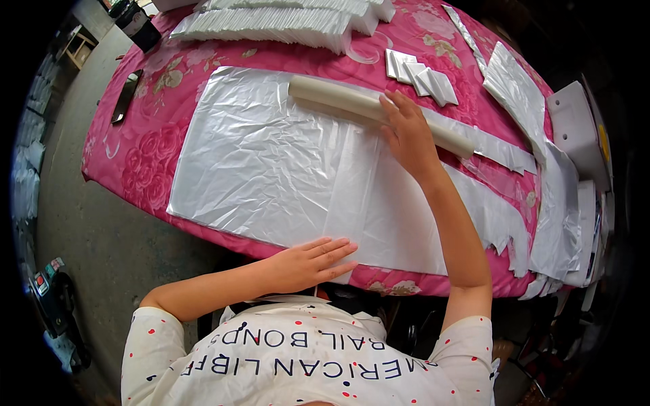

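A stack of thin, shiny whitish plastic sheets or bags (254,155) lies on the table, its surface wrinkled on the left half. Flat on its near edge rests my left hand (315,262), fingers stretched out and slightly apart. A long beige tube (332,95) lies slantwise across the far part of the plastic. My right hand (408,128) is curved over the tube's middle, fingertips at its far side and thumb at its near side. From under the tube, a strip of plastic (504,150) with a ragged end runs to the right.
The table has a pink flowered cloth (152,159). Folded white packets (423,78) lie beyond the tube, and long rows of white stacks (271,28) stand at the back. A phone-like dark object (126,97) is at left. Loose plastic (558,210) hangs by white boxes (575,122) at right.
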`<act>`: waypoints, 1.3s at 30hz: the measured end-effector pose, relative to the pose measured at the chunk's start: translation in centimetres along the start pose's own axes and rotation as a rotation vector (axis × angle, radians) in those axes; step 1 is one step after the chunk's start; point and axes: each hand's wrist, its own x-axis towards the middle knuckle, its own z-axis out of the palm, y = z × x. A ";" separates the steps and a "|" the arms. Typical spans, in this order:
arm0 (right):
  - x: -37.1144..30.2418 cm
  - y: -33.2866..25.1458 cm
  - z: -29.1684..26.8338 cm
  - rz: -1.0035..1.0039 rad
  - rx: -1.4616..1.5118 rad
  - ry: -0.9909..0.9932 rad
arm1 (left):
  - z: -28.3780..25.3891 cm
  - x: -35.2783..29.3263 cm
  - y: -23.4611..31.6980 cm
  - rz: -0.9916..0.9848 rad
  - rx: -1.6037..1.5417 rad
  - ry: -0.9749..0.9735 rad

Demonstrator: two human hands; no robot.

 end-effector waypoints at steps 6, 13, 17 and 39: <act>-7.5 -6.3 -2.8 -0.159 0.394 -0.523 | -0.2 -0.4 -1.7 0.138 -0.108 0.036; -10.0 -8.7 -3.0 -0.090 0.253 -0.394 | -0.9 -0.3 -2.6 0.088 -0.458 0.270; -11.0 -8.4 -1.8 -0.085 0.125 -0.268 | -1.7 1.3 -3.4 -0.101 -0.178 0.242; -5.4 -6.3 -2.4 0.989 0.640 -0.529 | -1.4 4.9 -3.8 -0.426 -0.108 0.238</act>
